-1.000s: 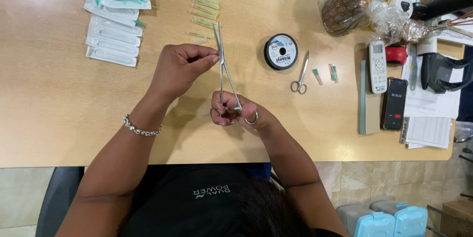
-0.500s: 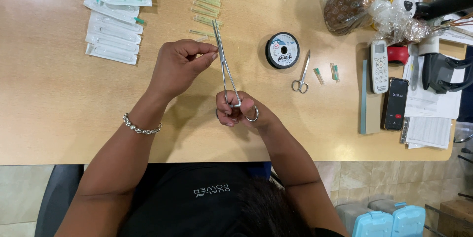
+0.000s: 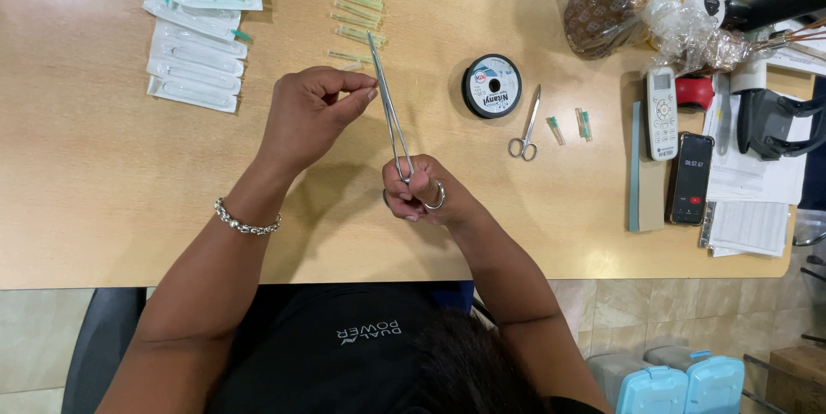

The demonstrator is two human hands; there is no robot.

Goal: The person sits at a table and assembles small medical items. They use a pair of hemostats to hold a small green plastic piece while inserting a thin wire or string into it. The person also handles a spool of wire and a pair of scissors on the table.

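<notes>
The right hand (image 3: 422, 194) grips the ring handles of slim steel forceps (image 3: 389, 104), tips raised so the left hand (image 3: 310, 108) can pinch something too fine to see beside them. Right of the forceps lie a black thread spool (image 3: 492, 85) and small scissors (image 3: 525, 126) on the smooth wooden table (image 3: 86, 190).

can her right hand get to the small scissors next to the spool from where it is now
Probably yes. The small scissors lie in the open on the table, just beyond the right hand, with nothing between, though that hand is holding long metal forceps.
</notes>
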